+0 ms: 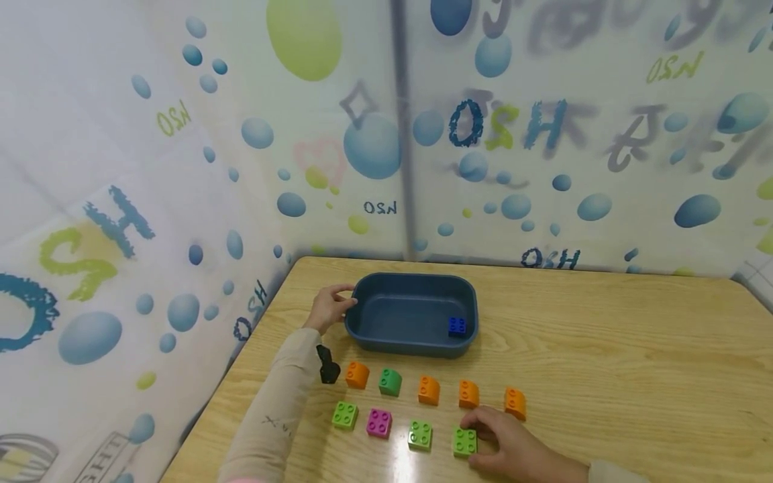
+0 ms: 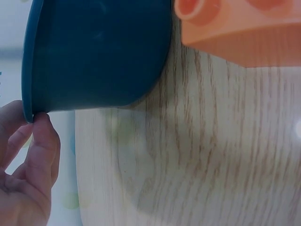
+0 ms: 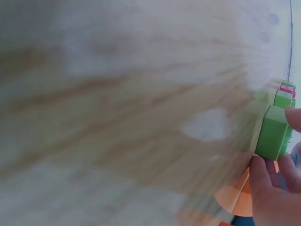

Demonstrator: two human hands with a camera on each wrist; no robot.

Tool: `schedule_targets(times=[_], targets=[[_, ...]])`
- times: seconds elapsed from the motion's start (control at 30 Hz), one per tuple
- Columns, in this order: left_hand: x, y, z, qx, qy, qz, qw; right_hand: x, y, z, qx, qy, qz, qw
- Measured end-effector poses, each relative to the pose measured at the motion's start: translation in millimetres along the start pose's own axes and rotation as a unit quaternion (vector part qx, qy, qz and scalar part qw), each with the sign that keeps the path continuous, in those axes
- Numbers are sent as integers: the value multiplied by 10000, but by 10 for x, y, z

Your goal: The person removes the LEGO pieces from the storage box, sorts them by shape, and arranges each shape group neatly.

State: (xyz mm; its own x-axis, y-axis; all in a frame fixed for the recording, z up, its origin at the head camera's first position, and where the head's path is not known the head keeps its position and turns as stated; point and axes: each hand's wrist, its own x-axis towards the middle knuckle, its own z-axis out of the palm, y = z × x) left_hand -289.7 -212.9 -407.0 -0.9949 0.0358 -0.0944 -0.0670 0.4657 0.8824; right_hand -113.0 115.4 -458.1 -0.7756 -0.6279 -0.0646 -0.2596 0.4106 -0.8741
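My left hand (image 1: 329, 307) pinches the left rim of a dark blue plastic tub (image 1: 410, 349), as the left wrist view also shows. One dark blue toy brick (image 1: 457, 327) lies in the tub's right front corner. My right hand (image 1: 513, 446) has its thumb and fingers on opposite sides of a light green toy brick (image 1: 465, 443), which rests on the table at the right end of the front row. In the right wrist view the fingertips touch this green brick (image 3: 273, 134). Left of it sit another light green brick (image 1: 419, 435), a magenta brick (image 1: 379, 423) and a further light green one (image 1: 345, 416).
Behind the front row stands a row of curved-top bricks: orange (image 1: 357, 375), green (image 1: 390, 382) and more orange (image 1: 429, 390), the rightmost orange brick (image 1: 515, 403) just beyond my right hand. A black object (image 1: 328, 365) is beside my left sleeve. A patterned curtain (image 1: 495, 168) borders the wooden table (image 1: 604, 349).
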Motion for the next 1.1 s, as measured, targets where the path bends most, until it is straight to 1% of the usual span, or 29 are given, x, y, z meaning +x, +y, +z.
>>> schedule_targets(times=[0.27, 0.4, 0.57, 0.6, 0.63, 0.77, 0.97, 1.1], targets=[[13, -8, 1, 11, 17, 48, 10000, -17, -30, -26, 148, -83, 169, 9997], [6, -16, 4, 47, 33, 63, 10000, -37, -83, -80, 230, -162, 129, 9995], [-1, -16, 12, 71, 40, 47, 10000, -23, -216, -202, 290, -260, -185, 9991], [-2, -13, 12, 74, 39, 46, 10000, -16, -252, -231, 260, -242, -343, 9988], [0, -15, 11, 79, 42, 50, 9999, 1, -284, -258, 217, -208, -537, 9981], [1, -21, 9, 98, 65, 26, 9999, 107, -417, -385, -41, -16, -935, 9956], [11, -24, 8, 94, 93, 14, 9999, 316, -511, -573, -488, 323, -876, 9944], [17, -13, -3, 66, 80, -13, 9999, 445, -566, -700, -678, 497, -1017, 9913]])
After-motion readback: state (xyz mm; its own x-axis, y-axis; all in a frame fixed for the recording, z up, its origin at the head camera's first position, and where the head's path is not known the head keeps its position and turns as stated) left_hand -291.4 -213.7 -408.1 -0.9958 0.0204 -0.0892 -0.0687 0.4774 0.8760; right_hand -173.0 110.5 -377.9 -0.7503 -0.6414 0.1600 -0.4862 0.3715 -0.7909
